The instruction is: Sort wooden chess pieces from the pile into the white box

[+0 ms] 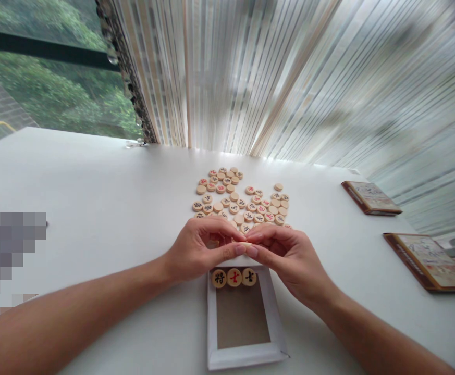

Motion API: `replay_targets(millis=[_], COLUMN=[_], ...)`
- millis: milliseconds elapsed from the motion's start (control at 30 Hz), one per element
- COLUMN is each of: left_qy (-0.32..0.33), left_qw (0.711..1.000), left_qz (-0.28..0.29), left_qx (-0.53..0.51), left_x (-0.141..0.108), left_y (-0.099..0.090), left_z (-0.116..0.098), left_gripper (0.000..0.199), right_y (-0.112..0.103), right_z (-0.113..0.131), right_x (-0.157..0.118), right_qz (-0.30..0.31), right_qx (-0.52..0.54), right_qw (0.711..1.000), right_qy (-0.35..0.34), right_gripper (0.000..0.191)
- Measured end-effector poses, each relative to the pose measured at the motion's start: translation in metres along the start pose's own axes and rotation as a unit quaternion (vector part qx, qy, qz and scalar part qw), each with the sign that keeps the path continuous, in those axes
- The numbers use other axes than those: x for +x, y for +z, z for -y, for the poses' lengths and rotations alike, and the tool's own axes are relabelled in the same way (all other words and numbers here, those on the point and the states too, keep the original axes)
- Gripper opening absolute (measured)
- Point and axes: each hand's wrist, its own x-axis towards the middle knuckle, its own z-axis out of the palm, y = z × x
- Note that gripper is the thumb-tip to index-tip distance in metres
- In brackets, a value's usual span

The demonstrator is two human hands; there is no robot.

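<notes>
My left hand [207, 244] and my right hand [284, 250] meet above the far end of a white box tray [212, 323]. Their thumbs and forefingers pinch together around a small pale disc, mostly hidden by the fingertips, that looks like a Chinese chess piece [245, 243]. Inside the tray, three round wooden Chinese chess pieces [234, 277] sit in a row along the far edge, two with black characters and a red one in the middle. Beyond my hands many more loose pieces [234, 208] lie scattered, some face up and some blank side up.
Two flat brown printed boxes [371, 197] lie on the right of the white table [106, 208]. A string curtain [227, 78] hangs along the far edge, beside a window at the left. A blurred-out patch [10, 260] covers something at the left edge.
</notes>
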Motion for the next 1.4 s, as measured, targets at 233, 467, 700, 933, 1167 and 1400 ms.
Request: replay_targets(millis=[233,467,700,933,1167,1400], left_qy=[-0.014,-0.038,-0.059,-0.072,-0.087,-0.094], left_qw=[0.998,0.995,0.992,0.989,0.986,0.988], left_qz=[0.011,0.013,0.008,0.003,-0.004,-0.019], left_qx=[-0.058,-0.096,-0.114,-0.131,-0.144,-0.119], left_x=[0.0002,0.0009,0.0002,0.0008,0.0,0.0002], left_y=[-0.0009,0.0006,0.0005,0.0015,0.0004,-0.0002], left_z=[-0.0004,-0.0037,-0.0034,-0.0024,-0.0001,0.0015], left_gripper=[0.008,0.008,0.01,0.013,0.017,0.022], right_y=[-0.005,-0.0067,-0.0064,-0.0032,-0.0021,-0.0014], right_z=[-0.0013,-0.0017,-0.0003,0.0037,0.0053,0.0067], right_x=[0.0002,0.0,-0.0003,0.0013,0.0015,0.0015], right_qz=[0.008,0.007,-0.002,0.0,-0.018,-0.037], right_qx=[0.019,0.048,0.054,0.068,0.089,0.103], right_qw=[0.999,0.997,0.996,0.994,0.989,0.983], right_qy=[0.034,0.06,0.076,0.081,0.119,0.15], right_gripper=[0.012,0.016,0.018,0.018,0.024,0.026])
